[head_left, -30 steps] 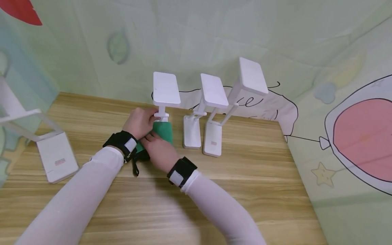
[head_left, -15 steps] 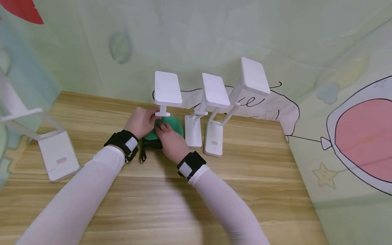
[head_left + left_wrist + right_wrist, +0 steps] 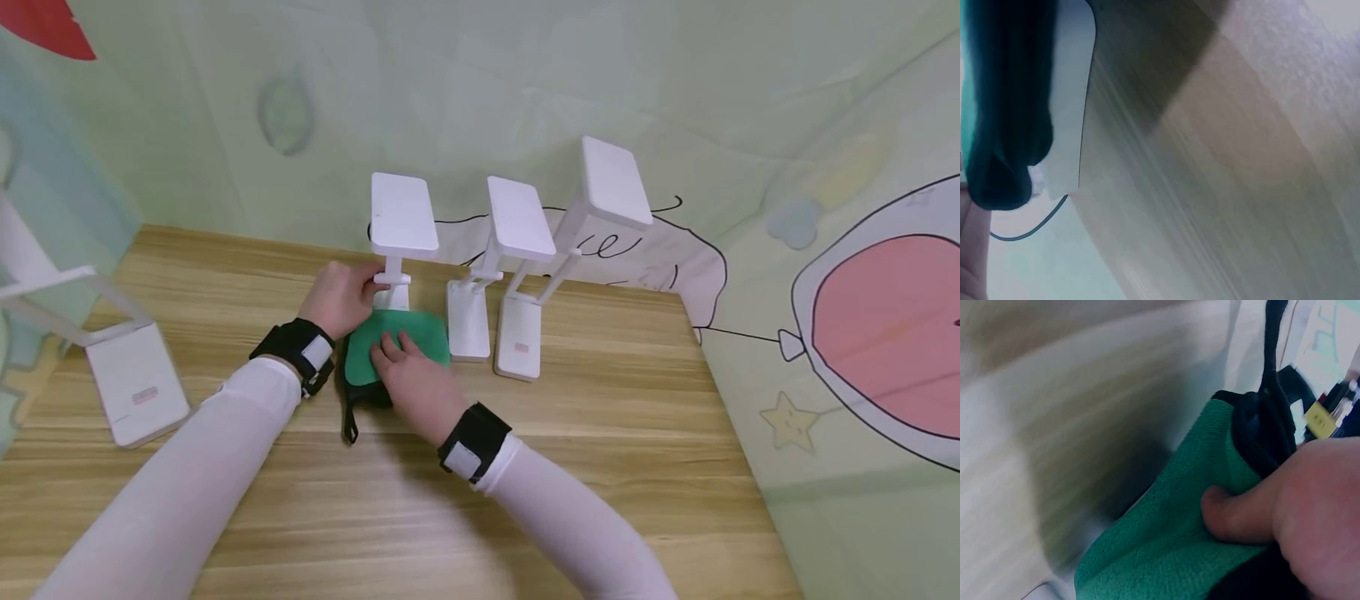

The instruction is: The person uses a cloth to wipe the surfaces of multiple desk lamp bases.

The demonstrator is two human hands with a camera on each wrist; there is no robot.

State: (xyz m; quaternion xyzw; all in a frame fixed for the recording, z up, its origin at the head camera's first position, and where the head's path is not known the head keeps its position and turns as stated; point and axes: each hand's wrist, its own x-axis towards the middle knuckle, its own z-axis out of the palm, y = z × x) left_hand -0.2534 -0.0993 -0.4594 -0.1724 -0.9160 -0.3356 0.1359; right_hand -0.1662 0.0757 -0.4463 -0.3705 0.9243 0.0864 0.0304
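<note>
At the hinge of a white desk lamp, my left hand grips with thumb and fingertips. A green cloth with a black edge and loop covers most of that lamp's base; the base's rear end shows behind it. My right hand presses on the cloth, fingers slightly spread. In the right wrist view, the thumb of my right hand lies against the green cloth. Dark fabric hides part of a white surface in the left wrist view.
Two more white lamps, one close to the cloth and another beside it, stand at the right. Another white lamp stands at the left. A patterned curtain hangs behind the wooden table.
The cloth and my right hand have moved right, over the lamp base, then back toward the table's front, uncovering the base's rear end. My left hand stays at the hinge.
</note>
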